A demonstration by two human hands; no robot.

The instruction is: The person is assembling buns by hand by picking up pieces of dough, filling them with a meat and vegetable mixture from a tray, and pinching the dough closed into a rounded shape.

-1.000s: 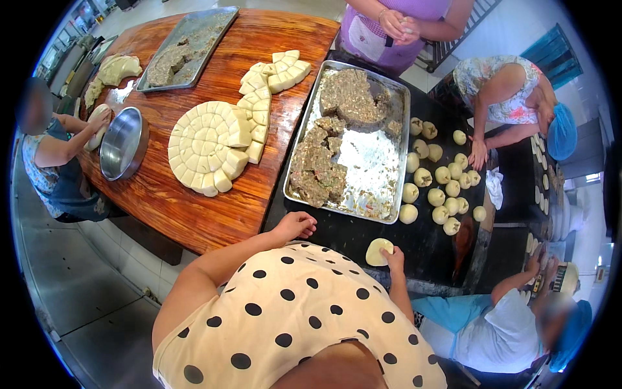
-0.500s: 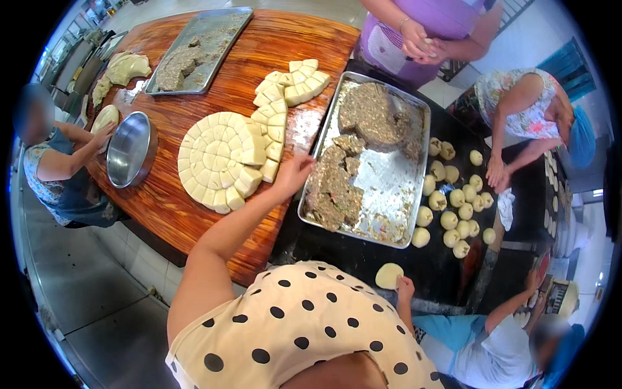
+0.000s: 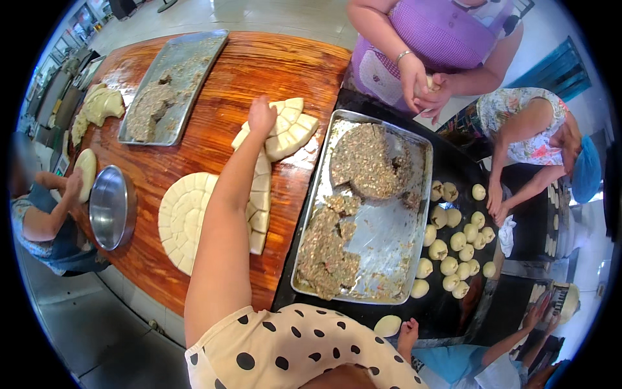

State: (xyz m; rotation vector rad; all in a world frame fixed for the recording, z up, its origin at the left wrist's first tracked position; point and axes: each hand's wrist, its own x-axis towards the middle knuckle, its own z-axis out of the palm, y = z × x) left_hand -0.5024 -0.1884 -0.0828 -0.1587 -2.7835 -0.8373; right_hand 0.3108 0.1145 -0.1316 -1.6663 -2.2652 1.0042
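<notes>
While the left hand [image 3: 262, 115] rests spread on the cut dough wedges [image 3: 291, 129], grasping nothing, the right hand [image 3: 407, 329] pinches a soft, limp dough disc [image 3: 387, 325]; lift by edges.

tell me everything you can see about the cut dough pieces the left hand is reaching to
The cut dough pieces are pale cream, smooth wedges and blocks that look soft and raw. They fan out in a loose cluster on the glossy wooden table, just left of the metal tray of filling. A row of similar pieces trails down toward the round scored dough disc. The left hand rests on the cluster's near edge.
</notes>
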